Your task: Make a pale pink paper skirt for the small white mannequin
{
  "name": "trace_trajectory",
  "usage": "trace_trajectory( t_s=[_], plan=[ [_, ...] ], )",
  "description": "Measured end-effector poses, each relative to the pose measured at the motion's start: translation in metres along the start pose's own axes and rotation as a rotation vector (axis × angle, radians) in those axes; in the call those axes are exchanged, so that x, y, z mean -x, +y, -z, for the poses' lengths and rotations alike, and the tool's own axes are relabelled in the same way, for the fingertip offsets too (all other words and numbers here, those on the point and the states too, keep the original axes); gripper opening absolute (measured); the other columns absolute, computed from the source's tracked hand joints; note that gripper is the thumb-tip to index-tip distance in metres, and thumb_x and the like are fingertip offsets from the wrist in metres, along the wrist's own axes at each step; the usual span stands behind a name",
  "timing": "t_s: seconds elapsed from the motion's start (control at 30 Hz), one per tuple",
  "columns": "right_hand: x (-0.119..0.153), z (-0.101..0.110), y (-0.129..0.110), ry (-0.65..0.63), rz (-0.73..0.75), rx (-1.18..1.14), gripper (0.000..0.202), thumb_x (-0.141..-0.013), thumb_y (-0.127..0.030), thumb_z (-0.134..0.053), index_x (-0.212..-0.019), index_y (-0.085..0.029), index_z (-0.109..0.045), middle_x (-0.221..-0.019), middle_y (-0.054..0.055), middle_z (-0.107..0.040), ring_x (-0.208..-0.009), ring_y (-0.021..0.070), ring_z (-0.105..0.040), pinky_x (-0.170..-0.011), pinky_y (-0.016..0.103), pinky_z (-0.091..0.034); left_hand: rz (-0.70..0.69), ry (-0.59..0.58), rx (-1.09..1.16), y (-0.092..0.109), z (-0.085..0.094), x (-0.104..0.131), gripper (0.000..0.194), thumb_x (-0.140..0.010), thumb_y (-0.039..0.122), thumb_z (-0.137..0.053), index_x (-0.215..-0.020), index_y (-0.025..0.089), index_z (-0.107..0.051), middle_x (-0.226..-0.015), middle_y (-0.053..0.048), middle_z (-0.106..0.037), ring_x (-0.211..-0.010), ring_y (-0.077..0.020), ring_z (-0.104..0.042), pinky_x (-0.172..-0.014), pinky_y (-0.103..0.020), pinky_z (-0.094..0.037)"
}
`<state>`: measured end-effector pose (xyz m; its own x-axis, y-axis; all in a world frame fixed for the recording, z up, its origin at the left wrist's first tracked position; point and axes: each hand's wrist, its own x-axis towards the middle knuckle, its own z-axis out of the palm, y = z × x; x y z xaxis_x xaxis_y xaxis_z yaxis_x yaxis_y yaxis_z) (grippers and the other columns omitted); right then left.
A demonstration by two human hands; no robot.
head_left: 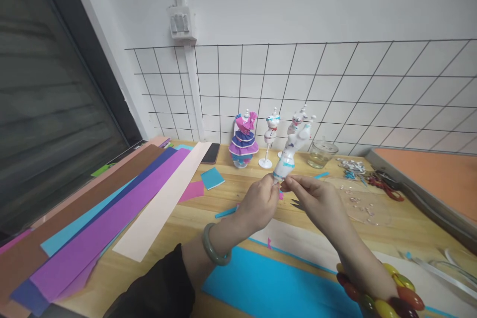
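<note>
Head view: steady below, delicate at the lower edge

We have the small white dress form (288,155) up off the table (238,228), in front of the standing figures, its top leaning away to the right. Our left hand (259,202) is curled closed round its lower end. Our right hand (321,198) comes in from the other side, thumb and forefinger drawn narrow at that same lower edge; whether they pinch anything small, we cannot tell.

To do this well, we would let the left hand carry all the weight and keep it still, so the right fingertips need only light pressure. The blue trim (287,164) sits just above our fingers and looks easy to crease or rub loose, so we should hold below it. A slow turn of the left wrist would probably serve better than stretching the right fingers round the back. We should also keep the right hand clear of the dark pointed blades (297,204) beneath it, and our forearms off the blue sheet (286,283) nearest us.
</note>
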<state>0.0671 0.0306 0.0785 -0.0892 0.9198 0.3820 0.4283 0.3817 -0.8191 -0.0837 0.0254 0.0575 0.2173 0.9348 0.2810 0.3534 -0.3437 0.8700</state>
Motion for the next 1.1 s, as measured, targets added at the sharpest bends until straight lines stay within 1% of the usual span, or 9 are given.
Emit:
trace_trajectory(
  t_s=[0.1, 0.2, 0.37, 0.47, 0.63, 0.73, 0.9, 1.0, 1.1],
  plan=[
    [0.001, 0.002, -0.001, 0.006, 0.033, 0.068, 0.037, -0.086, -0.050, -0.055, -0.070, -0.022, -0.072, -0.070, 0.007, -0.076, -0.061, 0.0239, -0.069, -0.054, 0.034, -0.053, -0.018, -0.018, -0.034, 0.001, 0.001, 0.000, 0.021, -0.098, 0.028, -0.035, -0.079, 0.022, -0.043, -0.070, 0.001, -0.046, -0.065, -0.0151, -0.041, -0.062, -0.030, -0.026],
    [0.003, 0.004, -0.001, 0.020, 0.081, 0.157, 0.032, -0.086, -0.042, -0.054, -0.067, -0.022, -0.069, -0.068, 0.005, -0.074, -0.059, 0.0219, -0.067, -0.053, 0.032, -0.050, -0.025, -0.040, -0.036, 0.000, 0.000, 0.000, 0.021, -0.098, 0.028, -0.035, -0.078, 0.022, -0.041, -0.068, 0.002, -0.043, -0.063, -0.0146, -0.038, -0.060, -0.030, -0.024],
    [0.004, 0.004, 0.002, 0.086, 0.089, 0.284, 0.024, -0.080, -0.032, -0.052, -0.064, -0.022, -0.067, -0.070, 0.005, -0.074, -0.059, 0.0209, -0.067, -0.054, 0.032, -0.047, -0.041, -0.041, -0.004, -0.008, -0.005, 0.000, 0.021, -0.097, 0.027, -0.036, -0.078, 0.021, -0.043, -0.072, 0.002, -0.047, -0.067, -0.0139, -0.041, -0.063, -0.029, -0.026],
    [0.004, 0.005, 0.001, 0.074, 0.047, 0.256, 0.023, -0.079, -0.032, -0.053, -0.065, -0.022, -0.068, -0.071, 0.004, -0.075, -0.061, 0.0211, -0.068, -0.057, 0.032, -0.049, 0.012, -0.058, 0.106, -0.010, -0.006, -0.003, 0.021, -0.096, 0.029, -0.038, -0.079, 0.020, -0.047, -0.074, 0.001, -0.049, -0.070, -0.0134, -0.044, -0.064, -0.028, -0.030],
    [0.000, 0.009, -0.004, -0.042, 0.028, 0.133, 0.031, -0.085, -0.041, -0.053, -0.070, -0.021, -0.072, -0.072, 0.006, -0.076, -0.067, 0.0230, -0.070, -0.058, 0.032, -0.051, 0.093, -0.073, 0.195, -0.004, 0.000, -0.006, 0.019, -0.094, 0.032, -0.043, -0.088, 0.018, -0.053, -0.076, 0.001, -0.052, -0.073, -0.0137, -0.048, -0.066, -0.027, -0.034],
    [-0.001, 0.010, -0.004, -0.081, 0.053, 0.108, 0.035, -0.088, -0.046, -0.052, -0.075, -0.021, -0.073, -0.078, 0.007, -0.077, -0.071, 0.0236, -0.071, -0.060, 0.032, -0.053, 0.070, -0.068, 0.136, -0.002, 0.003, -0.006, 0.020, -0.095, 0.032, -0.041, -0.089, 0.018, -0.053, -0.078, 0.000, -0.053, -0.074, -0.0142, -0.048, -0.066, -0.027, -0.034],
    [-0.002, 0.009, -0.001, -0.077, 0.118, 0.171, 0.032, -0.089, -0.042, -0.051, -0.074, -0.021, -0.071, -0.080, 0.007, -0.077, -0.068, 0.0221, -0.069, -0.058, 0.031, -0.051, 0.027, -0.050, -0.039, -0.003, 0.004, -0.004, 0.020, -0.096, 0.029, -0.036, -0.080, 0.020, -0.045, -0.071, 0.002, -0.046, -0.066, -0.0144, -0.042, -0.061, -0.029, -0.028],
    [-0.002, 0.008, 0.000, -0.073, 0.120, 0.187, 0.031, -0.088, -0.040, -0.051, -0.071, -0.021, -0.069, -0.074, 0.006, -0.075, -0.061, 0.0201, -0.067, -0.056, 0.030, -0.049, 0.015, -0.058, -0.099, -0.003, 0.004, -0.003, 0.019, -0.096, 0.028, -0.036, -0.078, 0.021, -0.041, -0.071, 0.001, -0.046, -0.064, -0.0145, -0.040, -0.060, -0.030, -0.026],
    [-0.001, 0.009, -0.001, -0.054, 0.127, 0.223, 0.029, -0.086, -0.038, -0.051, -0.070, -0.022, -0.069, -0.065, 0.003, -0.071, -0.053, 0.0171, -0.060, -0.051, 0.029, -0.044, -0.001, -0.080, -0.113, -0.002, 0.005, -0.003, 0.019, -0.096, 0.027, -0.035, -0.078, 0.022, -0.040, -0.071, 0.001, -0.047, -0.064, -0.0147, -0.040, -0.060, -0.030, -0.025]
  ],
)
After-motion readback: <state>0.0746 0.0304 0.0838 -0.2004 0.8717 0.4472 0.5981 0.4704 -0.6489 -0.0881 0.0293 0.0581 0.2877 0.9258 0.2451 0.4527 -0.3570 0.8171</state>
